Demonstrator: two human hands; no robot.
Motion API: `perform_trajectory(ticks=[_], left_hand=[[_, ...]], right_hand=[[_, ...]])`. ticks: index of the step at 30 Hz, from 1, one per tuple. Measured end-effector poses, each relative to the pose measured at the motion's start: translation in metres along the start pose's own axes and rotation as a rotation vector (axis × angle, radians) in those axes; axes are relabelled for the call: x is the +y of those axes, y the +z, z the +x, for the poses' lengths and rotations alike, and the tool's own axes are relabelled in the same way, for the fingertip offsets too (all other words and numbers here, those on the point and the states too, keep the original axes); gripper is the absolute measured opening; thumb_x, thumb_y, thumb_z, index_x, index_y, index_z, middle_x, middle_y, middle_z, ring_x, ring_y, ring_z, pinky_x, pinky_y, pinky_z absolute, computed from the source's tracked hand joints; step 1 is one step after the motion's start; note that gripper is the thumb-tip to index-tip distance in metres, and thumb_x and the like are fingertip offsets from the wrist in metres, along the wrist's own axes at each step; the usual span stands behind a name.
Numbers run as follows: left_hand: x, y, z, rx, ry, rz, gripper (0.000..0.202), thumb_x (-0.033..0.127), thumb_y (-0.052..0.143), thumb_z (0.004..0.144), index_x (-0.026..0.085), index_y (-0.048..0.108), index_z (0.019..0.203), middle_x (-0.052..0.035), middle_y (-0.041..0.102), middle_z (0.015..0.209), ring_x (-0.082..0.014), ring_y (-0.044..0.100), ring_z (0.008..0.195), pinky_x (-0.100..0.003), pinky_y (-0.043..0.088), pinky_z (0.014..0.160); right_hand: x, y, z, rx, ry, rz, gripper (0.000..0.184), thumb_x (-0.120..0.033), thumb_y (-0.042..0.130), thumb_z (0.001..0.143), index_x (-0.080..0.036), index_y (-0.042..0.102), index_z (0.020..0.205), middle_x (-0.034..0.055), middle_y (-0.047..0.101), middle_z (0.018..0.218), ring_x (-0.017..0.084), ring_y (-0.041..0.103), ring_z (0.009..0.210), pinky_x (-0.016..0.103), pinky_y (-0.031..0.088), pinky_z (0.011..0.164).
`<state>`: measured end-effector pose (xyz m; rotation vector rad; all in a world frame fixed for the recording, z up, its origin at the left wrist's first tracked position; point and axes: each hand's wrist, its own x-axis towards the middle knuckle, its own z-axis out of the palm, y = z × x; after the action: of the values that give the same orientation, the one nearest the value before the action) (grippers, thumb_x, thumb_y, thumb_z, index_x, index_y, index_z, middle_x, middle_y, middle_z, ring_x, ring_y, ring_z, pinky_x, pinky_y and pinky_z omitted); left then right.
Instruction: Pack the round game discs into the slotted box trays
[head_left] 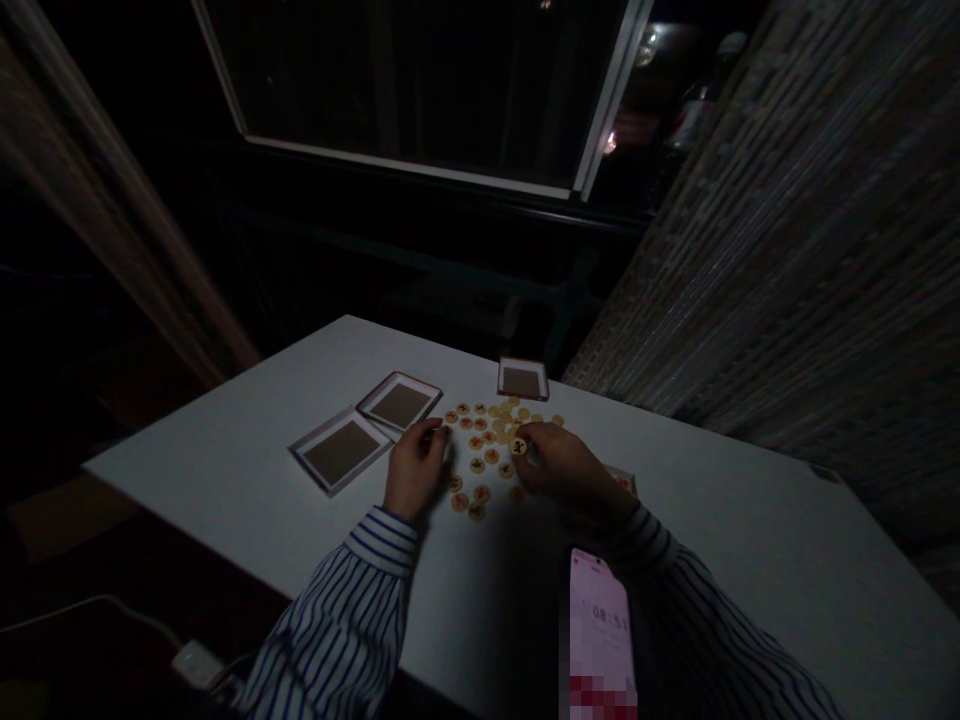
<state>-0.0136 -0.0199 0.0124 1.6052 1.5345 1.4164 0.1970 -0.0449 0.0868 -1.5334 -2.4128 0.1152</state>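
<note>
Your right hand (561, 462) pinches a disc (519, 447); your left hand (415, 468) is curled, whether around anything you can't tell. Loose discs (478, 465) lie between and beyond them on the table (247, 440), with a tray (523, 380) farther off and your phone (600, 630) near the right sleeve (697, 590).

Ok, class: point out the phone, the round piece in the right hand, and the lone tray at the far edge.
Phone (601, 640): head view, on its lit screen.
Round piece (519, 447): head view, on its marked face.
Lone tray (523, 381): head view, on its brown floor.
</note>
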Motion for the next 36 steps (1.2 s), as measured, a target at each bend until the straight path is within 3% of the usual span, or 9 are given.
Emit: perform_trajectory(ticks=[7, 13, 19, 23, 27, 36], left_hand=[[0.026, 0.026, -0.017, -0.132, 0.011, -0.114, 0.03, 0.035, 0.05, 0.079, 0.016, 0.061, 0.098, -0.0071, 0.066, 0.097, -0.0178, 0.06, 0.09, -0.032, 0.046, 0.084], [0.049, 0.051, -0.029, -0.269, 0.009, -0.162, 0.028, 0.032, 0.05, 0.079, 0.016, 0.061, 0.099, -0.0068, 0.065, 0.095, -0.0172, 0.06, 0.087, -0.031, 0.048, 0.079], [0.07, 0.077, -0.033, -0.375, -0.038, -0.298, 0.026, 0.033, 0.053, 0.076, 0.015, 0.061, 0.094, -0.0065, 0.067, 0.089, -0.0171, 0.062, 0.083, -0.029, 0.05, 0.073], [0.082, 0.095, -0.037, -0.441, -0.149, -0.441, 0.026, 0.035, 0.055, 0.075, 0.014, 0.063, 0.089, -0.0062, 0.068, 0.082, -0.0169, 0.063, 0.076, -0.03, 0.051, 0.07], [0.08, 0.112, -0.046, -0.534, -0.227, -0.609, 0.028, 0.038, 0.054, 0.076, 0.014, 0.064, 0.088, -0.0079, 0.069, 0.088, -0.018, 0.064, 0.079, -0.032, 0.052, 0.074], [0.059, 0.126, -0.061, -0.633, -0.213, -0.62, 0.028, 0.038, 0.048, 0.081, 0.019, 0.066, 0.093, -0.0079, 0.069, 0.095, -0.0217, 0.063, 0.089, -0.036, 0.051, 0.08]], right_hand=[[0.021, -0.004, -0.031, 0.121, 0.044, 0.084, 0.021, -0.025, 0.048, 0.078, -0.015, 0.055, 0.095, 0.0061, 0.06, 0.088, 0.015, 0.054, 0.079, 0.025, 0.04, 0.071], [0.037, -0.008, -0.053, 0.218, 0.153, 0.117, 0.02, -0.026, 0.05, 0.077, -0.016, 0.056, 0.093, 0.0045, 0.061, 0.082, 0.014, 0.055, 0.07, 0.024, 0.042, 0.065], [0.048, -0.013, -0.066, 0.267, 0.162, 0.104, 0.024, -0.028, 0.051, 0.078, -0.016, 0.055, 0.098, 0.0072, 0.063, 0.091, 0.016, 0.058, 0.08, 0.026, 0.043, 0.07], [0.054, -0.016, -0.074, 0.249, 0.18, 0.092, 0.024, -0.03, 0.052, 0.079, -0.017, 0.055, 0.098, 0.0073, 0.063, 0.093, 0.017, 0.059, 0.082, 0.027, 0.044, 0.071], [0.059, -0.019, -0.08, 0.227, 0.213, 0.088, 0.022, -0.031, 0.052, 0.08, -0.018, 0.056, 0.096, 0.0062, 0.064, 0.09, 0.017, 0.059, 0.081, 0.026, 0.044, 0.07], [0.062, -0.012, -0.081, 0.119, 0.136, 0.004, 0.022, -0.035, 0.05, 0.083, -0.017, 0.058, 0.094, 0.0057, 0.062, 0.086, 0.015, 0.057, 0.076, 0.025, 0.041, 0.067]])
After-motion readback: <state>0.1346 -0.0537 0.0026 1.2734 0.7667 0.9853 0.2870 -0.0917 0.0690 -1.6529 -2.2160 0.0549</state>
